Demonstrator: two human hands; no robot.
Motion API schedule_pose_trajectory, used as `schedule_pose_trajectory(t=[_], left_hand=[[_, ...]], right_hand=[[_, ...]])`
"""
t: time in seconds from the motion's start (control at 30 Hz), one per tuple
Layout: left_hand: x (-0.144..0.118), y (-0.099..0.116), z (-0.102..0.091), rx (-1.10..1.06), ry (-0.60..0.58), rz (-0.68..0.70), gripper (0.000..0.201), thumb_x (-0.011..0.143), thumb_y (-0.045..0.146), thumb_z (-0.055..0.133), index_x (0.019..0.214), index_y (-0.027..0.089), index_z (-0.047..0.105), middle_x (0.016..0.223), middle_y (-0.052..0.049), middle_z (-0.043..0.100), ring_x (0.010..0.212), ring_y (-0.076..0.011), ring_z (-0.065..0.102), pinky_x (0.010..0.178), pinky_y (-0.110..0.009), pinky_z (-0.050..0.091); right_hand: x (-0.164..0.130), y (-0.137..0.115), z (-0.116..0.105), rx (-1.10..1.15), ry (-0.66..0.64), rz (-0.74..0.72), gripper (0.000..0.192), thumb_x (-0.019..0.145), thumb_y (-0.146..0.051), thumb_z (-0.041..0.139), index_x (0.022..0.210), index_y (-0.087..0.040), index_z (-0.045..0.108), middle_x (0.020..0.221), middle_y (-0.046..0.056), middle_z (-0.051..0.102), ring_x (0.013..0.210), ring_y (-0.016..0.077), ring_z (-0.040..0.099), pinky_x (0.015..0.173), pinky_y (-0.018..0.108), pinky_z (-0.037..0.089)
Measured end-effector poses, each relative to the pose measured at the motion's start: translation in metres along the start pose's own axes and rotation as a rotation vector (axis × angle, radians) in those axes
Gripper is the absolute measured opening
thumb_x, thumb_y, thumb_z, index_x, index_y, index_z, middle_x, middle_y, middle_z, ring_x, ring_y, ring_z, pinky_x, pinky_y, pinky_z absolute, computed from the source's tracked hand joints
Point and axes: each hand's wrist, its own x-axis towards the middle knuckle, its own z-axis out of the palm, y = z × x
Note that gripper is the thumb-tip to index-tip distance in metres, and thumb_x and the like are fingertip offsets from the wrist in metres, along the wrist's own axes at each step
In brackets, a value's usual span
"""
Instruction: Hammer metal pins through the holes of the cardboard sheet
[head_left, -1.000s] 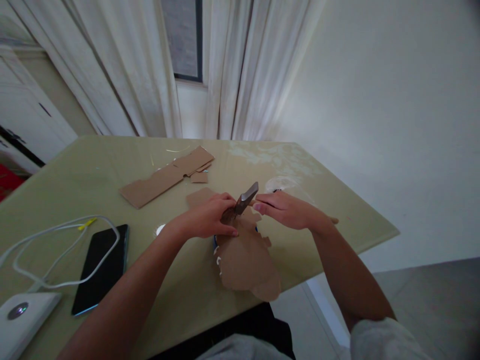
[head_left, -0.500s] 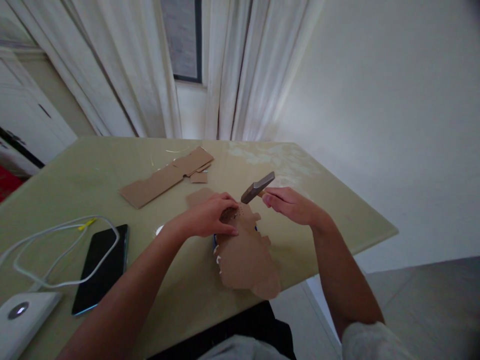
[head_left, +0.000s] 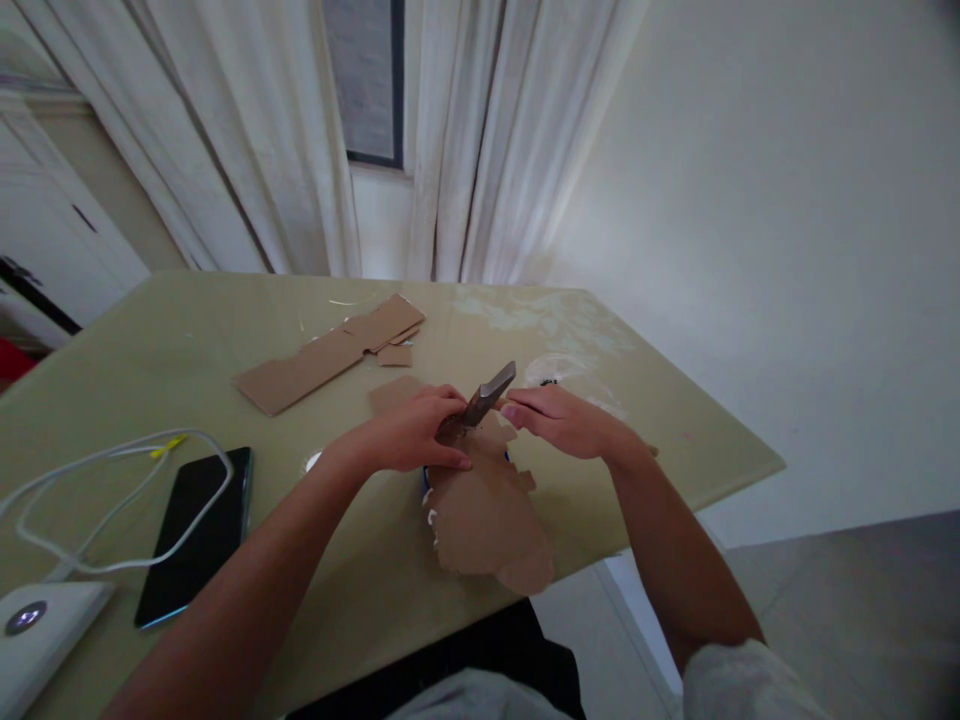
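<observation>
- A view from the head, looking down at 2 bare forearms over a pale green table (head_left: 187, 350) with a glossy top.
- The left hand (head_left: 409, 432) lies palm down on the far end of a ragged brown cardboard piece (head_left: 484, 505), fingers curled and pressing it flat. It pins the card rather than gripping it.
- The cardboard piece lies near the table's front edge, its long axis running from the hands back toward the person, with the near end just reaching past the edge. A thin blue rim shows under its left side; what that is cannot be told.
- The right hand (head_left: 562, 418) is closed around the handle of a small hammer (head_left: 487, 396); the handle itself is almost wholly hidden in the fist.
- The hammer's grey metal head tilts down and to the left, its low end touching or just above the card, right beside the left fingertips.
- That is the key relation: the striking end sits between the 2 hands, closer to the left fingers than to the right knuckles.
- Both forearms angle inward from the bottom of the frame, meeting over the card's far end.
- Further back on the table lie 2 flat cardboard offcuts (head_left: 330, 352).
- At left sit a black phone (head_left: 195, 535), a looped white cable (head_left: 112, 490) and a white device (head_left: 37, 635).
- White curtains (head_left: 465, 140) hang behind the table.
</observation>
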Motion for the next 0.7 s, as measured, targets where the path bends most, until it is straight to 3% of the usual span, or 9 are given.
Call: schedule_pose_trajectory(t=[0.3, 0.53, 0.7], left_hand=[[0.0011, -0.0005, 0.0001, 0.027, -0.007, 0.000, 0.046, 0.083, 0.056, 0.084, 0.111, 0.020, 0.073, 0.120, -0.009, 0.068, 0.109, -0.0295, 0.066, 0.095, -0.039, 0.049], [0.0018, -0.0019, 0.0008, 0.028, -0.010, 0.007, 0.049, 0.083, 0.055, 0.085, 0.114, 0.018, 0.073, 0.122, -0.010, 0.067, 0.113, -0.0305, 0.064, 0.099, -0.040, 0.048], [0.0016, -0.0028, 0.0017, 0.022, -0.011, 0.008, 0.049, 0.082, 0.057, 0.085, 0.110, 0.019, 0.072, 0.121, -0.010, 0.067, 0.112, -0.0303, 0.064, 0.098, -0.039, 0.049]], right_hand=[[0.0021, -0.0026, 0.0017, -0.028, -0.039, -0.032, 0.045, 0.116, -0.051, 0.040, 0.090, -0.021, 0.062, 0.087, 0.004, 0.068, 0.081, 0.0209, 0.060, 0.077, 0.035, 0.038], [0.0038, -0.0056, 0.0025, -0.055, -0.085, -0.011, 0.041, 0.115, -0.045, 0.043, 0.090, -0.020, 0.063, 0.086, 0.004, 0.068, 0.079, 0.0196, 0.059, 0.077, 0.034, 0.037], [0.0029, -0.0002, 0.0020, 0.017, -0.032, -0.023, 0.048, 0.116, -0.053, 0.038, 0.090, -0.020, 0.061, 0.085, 0.003, 0.066, 0.080, 0.0200, 0.059, 0.076, 0.034, 0.039]])
